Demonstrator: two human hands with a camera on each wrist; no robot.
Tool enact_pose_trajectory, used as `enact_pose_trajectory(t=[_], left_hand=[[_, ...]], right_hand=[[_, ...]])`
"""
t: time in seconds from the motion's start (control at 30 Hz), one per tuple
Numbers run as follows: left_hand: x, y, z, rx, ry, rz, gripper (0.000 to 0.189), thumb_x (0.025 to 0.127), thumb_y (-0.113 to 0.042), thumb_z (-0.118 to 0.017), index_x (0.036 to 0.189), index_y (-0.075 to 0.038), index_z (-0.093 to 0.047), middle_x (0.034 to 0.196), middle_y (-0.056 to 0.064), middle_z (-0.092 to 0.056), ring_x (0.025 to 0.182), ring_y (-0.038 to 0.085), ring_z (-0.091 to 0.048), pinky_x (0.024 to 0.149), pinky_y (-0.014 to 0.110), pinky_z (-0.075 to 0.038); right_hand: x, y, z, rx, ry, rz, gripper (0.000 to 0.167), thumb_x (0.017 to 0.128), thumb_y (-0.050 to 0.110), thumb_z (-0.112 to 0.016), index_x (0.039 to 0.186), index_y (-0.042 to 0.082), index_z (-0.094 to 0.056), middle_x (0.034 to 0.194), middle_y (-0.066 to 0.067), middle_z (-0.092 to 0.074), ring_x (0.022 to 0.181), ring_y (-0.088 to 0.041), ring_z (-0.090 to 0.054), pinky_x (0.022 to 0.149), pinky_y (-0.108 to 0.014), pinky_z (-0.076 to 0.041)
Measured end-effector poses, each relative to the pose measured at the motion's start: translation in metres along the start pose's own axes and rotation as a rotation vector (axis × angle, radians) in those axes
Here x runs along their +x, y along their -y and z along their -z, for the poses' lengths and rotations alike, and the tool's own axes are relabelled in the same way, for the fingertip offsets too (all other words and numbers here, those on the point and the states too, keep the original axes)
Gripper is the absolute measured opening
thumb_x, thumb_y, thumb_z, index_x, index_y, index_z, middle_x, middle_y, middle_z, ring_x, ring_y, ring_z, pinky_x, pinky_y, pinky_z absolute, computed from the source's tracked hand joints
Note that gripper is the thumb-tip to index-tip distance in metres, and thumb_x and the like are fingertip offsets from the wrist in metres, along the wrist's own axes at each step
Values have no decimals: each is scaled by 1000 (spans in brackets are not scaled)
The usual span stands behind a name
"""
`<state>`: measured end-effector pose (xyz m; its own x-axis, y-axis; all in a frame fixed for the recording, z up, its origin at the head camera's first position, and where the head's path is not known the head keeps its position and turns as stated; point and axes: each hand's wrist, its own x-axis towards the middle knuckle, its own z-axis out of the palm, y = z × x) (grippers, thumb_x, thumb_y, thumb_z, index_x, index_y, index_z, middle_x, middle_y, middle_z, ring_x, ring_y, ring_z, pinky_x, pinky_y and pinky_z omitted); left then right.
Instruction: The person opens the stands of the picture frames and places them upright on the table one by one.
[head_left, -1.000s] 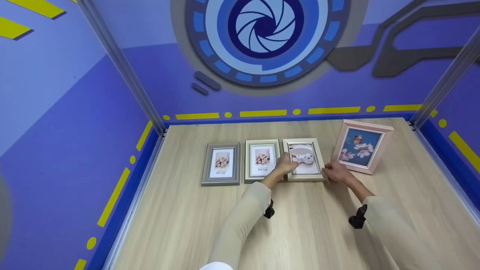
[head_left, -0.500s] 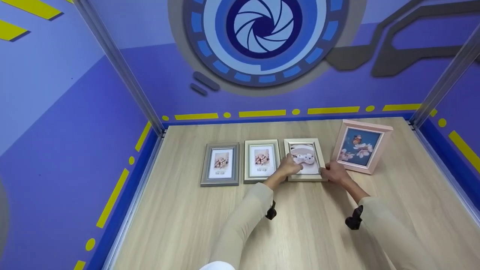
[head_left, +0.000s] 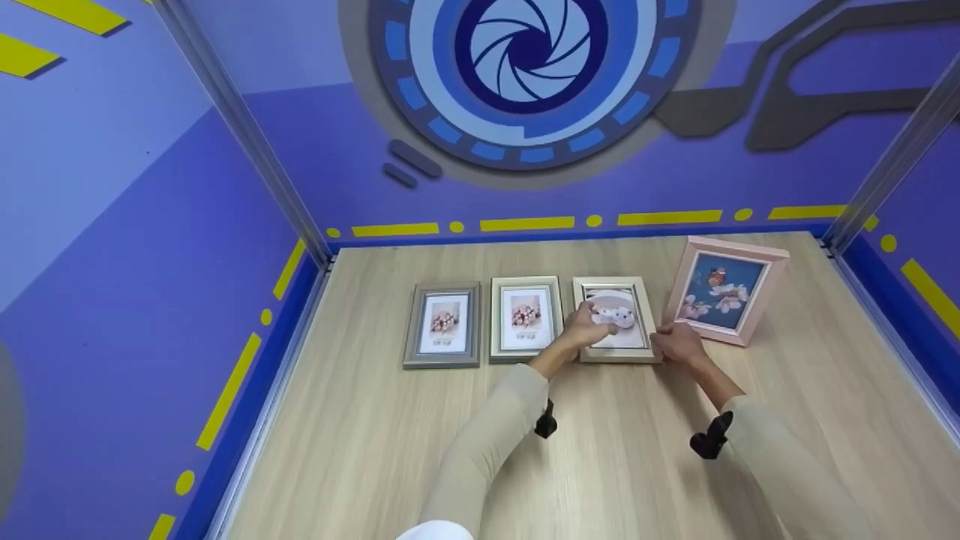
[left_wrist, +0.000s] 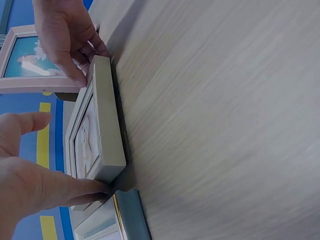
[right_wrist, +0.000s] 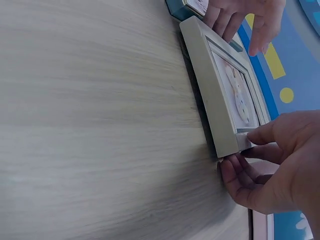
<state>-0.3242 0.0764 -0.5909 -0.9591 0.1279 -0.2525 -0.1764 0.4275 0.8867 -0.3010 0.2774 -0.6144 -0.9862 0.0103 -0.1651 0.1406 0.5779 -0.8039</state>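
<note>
A cream picture frame (head_left: 619,358) with a photo of white slippers lies face up, third from the left in the row. Along its left side rest the straight fingers of my left hand (head_left: 581,330), while the thumb stands apart over the photo. My right hand (head_left: 681,345) pinches the lower right corner; in the right wrist view the thumb (right_wrist: 262,134) is on top of the border and the other fingers curl at the side and underneath. Left of it lies a pale gold picture frame (head_left: 496,322), close to the back of my left hand's fingers (left_wrist: 85,190).
A grey picture frame (head_left: 410,330) lies at the row's left end. The pink picture frame (head_left: 756,300) with a butterfly photo stands upright just behind my right hand. Wood-grain tabletop (head_left: 360,435) spreads in front, with a blue wall (head_left: 315,165) behind.
The cream picture frame has slid slightly right, and the gap to the pale gold one has widened. Both hands have moved right with it.
</note>
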Motion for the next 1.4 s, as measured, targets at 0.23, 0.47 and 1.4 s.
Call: enact_pose_trajectory(t=[0.23,0.47,1.4], left_hand=[[-3,-1,-1,-16,-31,-16,59,89,-13,-69,144,-1,-50,144,19,-59,132,32,-56,112,39,-46],[-10,-9,2,-81,-38,-45,50,94,-14,-63,140,0,-52,140,22,-58,131,32,-54,114,42,-42],[-12,-37,55,-385,-317,-151,39,77,-6,-84,114,1,-73,96,11,-75,79,8,-65,73,18,-56]], right_hand=[[-5,3,-2,-1,-64,-35,23,92,9,-62,78,-8,-68,62,10,-52,63,-9,-48,59,-21,-40],[-9,1,2,-4,-95,-26,21,93,4,-60,97,-16,-64,72,3,-55,71,-11,-47,60,-20,-40],[-14,16,1,663,250,-133,41,108,11,-47,143,-9,-44,84,11,-67,76,-3,-61,71,-26,-50]])
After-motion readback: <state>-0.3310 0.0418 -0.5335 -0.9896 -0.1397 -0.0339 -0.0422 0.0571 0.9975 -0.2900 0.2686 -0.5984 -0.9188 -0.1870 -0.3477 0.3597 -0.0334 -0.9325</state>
